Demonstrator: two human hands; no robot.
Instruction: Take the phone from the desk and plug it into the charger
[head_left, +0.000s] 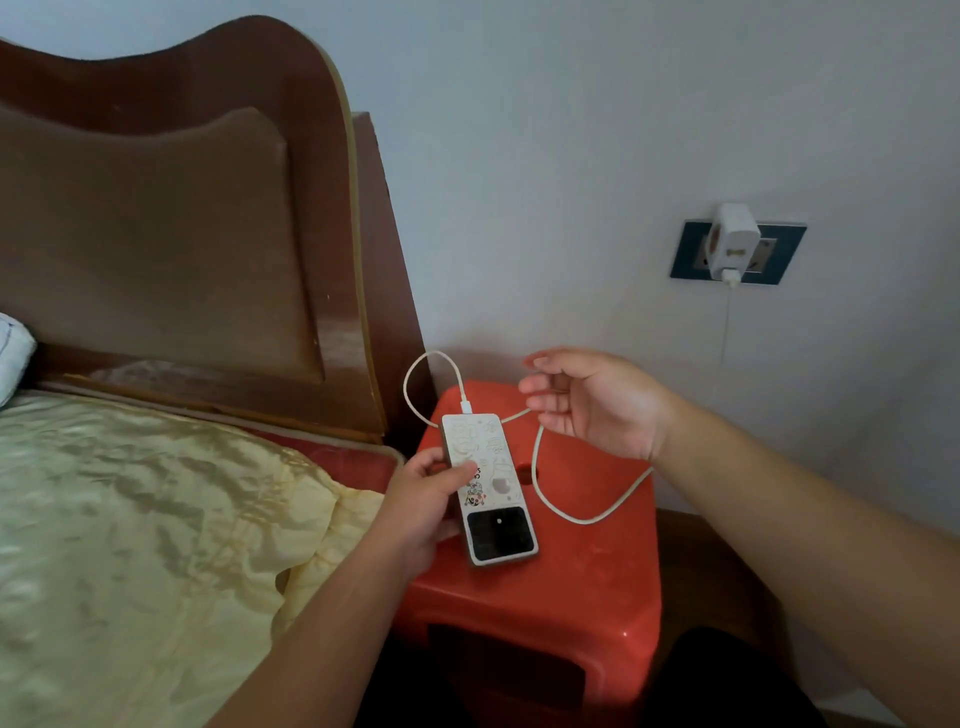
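Note:
The phone (488, 486), in a white patterned case with a dark camera block, lies back-up over the red plastic stool (582, 561). My left hand (423, 501) grips its left edge, thumb across the case. A white cable (576, 514) is plugged into the phone's far end, loops over the stool and runs up to the white charger (732, 241) in the wall socket (779, 254). My right hand (592, 402) hovers above the stool's back, fingers spread, holding nothing; the cable passes under it.
A bed with a yellow cover (135, 519) and a brown wooden headboard (171, 218) stands directly left of the stool. A pale wall (623, 130) rises behind. A dark wooden surface (711, 566) shows to the stool's right.

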